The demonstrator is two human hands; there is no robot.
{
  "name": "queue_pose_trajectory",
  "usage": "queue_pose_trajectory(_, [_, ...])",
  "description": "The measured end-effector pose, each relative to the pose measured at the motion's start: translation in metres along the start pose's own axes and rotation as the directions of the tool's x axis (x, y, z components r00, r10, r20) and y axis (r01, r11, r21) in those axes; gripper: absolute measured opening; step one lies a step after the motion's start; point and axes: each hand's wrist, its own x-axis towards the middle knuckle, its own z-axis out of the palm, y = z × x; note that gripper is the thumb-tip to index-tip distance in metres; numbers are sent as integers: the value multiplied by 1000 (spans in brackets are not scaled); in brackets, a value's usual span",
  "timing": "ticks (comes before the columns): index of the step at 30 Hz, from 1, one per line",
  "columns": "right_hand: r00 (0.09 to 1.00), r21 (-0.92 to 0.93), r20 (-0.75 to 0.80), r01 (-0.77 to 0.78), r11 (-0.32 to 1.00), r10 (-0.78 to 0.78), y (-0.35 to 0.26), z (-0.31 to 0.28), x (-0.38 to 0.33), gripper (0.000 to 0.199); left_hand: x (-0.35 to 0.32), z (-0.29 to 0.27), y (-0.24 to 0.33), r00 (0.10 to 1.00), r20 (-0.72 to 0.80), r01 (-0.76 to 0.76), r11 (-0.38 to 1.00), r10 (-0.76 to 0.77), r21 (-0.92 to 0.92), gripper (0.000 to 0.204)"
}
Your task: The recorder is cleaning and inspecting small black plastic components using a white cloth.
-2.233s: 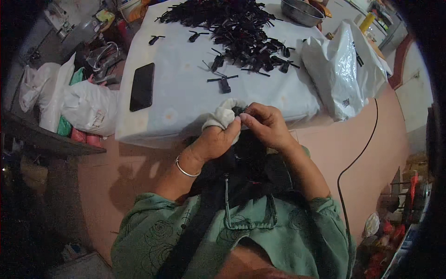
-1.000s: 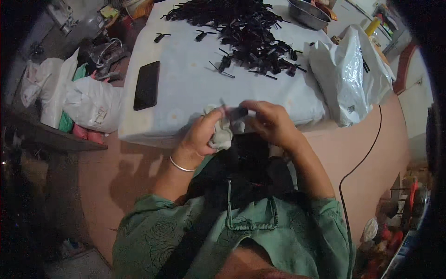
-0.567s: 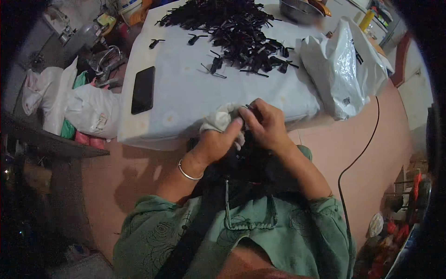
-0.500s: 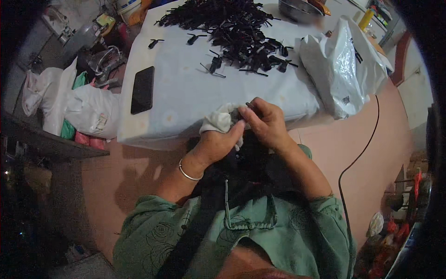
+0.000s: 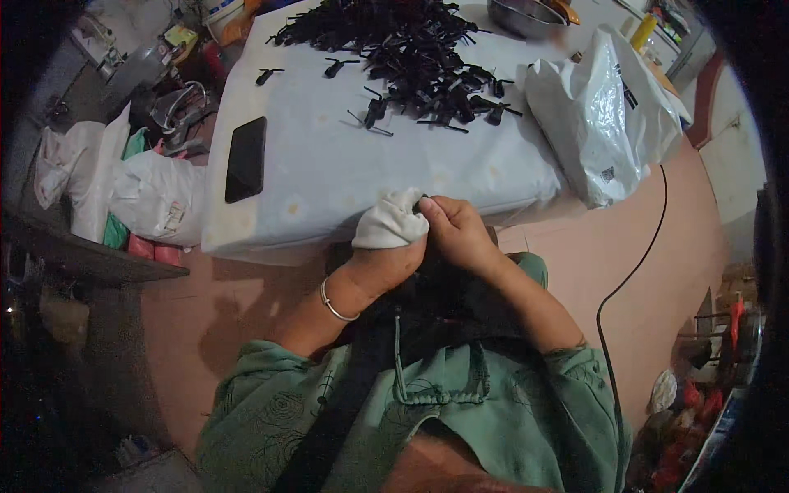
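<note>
One bench (image 5: 312, 164), spread with a pale, faintly flowered covering, takes up the upper middle of the view, its near edge just beyond the person's hands. On its far part sits a broad heap of black parts (image 5: 411, 57), well apart from the hands. A white plastic bag (image 5: 592, 131) slumps along the right side of the bench, and a grey metal bowl (image 5: 514, 26) stands at the far right, beyond the heap. The left hand (image 5: 390, 263) grasps a bunched off-white cloth (image 5: 388, 222), which covers most of its fingers. The right hand (image 5: 460, 234) is just beside it, thumb and forefinger pinched together at the cloth's right edge. A dark phone (image 5: 246, 160) lies flat near the left edge of the bench. Two loose black pieces, one nearer the heap (image 5: 334, 68) and one farther left (image 5: 265, 76), lie apart from each other. Smallest of all is a dark piece (image 5: 422, 202) between the two hands, gripped at the right fingertips against the cloth; the rest of it is hidden.
</note>
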Motion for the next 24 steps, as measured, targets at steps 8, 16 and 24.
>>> queue_pose_trajectory(8, [989, -105, 80, -114, 988, 122, -15, -7, -9, 31, -8, 7, 3, 996, -29, 80, 996, -81, -46, 16])
queue_pose_trajectory(16, [996, 109, -45, 79, 991, -75, -8, 2, -7, 33, 0, -2, 11, 993, 83, -99, 978, 85, 181, 16])
queue_pose_trajectory(24, [994, -39, 92, 66, 997, -62, -20, -10, -12, 31, -4, 1, 2, 993, -29, 107, 967, -117, -232, 15])
